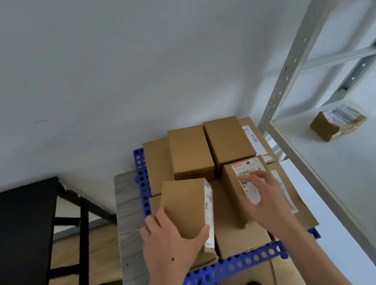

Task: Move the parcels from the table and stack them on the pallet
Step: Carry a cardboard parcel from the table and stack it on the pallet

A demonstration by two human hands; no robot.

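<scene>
On the blue pallet (223,272), a person's left hand (164,243) grips a brown parcel (186,208) at the near-left corner, while the right hand (267,200) spreads straight fingers (250,178) over a labelled parcel (237,198).

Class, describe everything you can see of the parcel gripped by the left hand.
The parcel is a closed oblong box of brown cardboard, a white label along its right side. It tilts slightly over the front left of the stack on the blue pallet. The left hand grips its near end, thumb by the label.
</scene>
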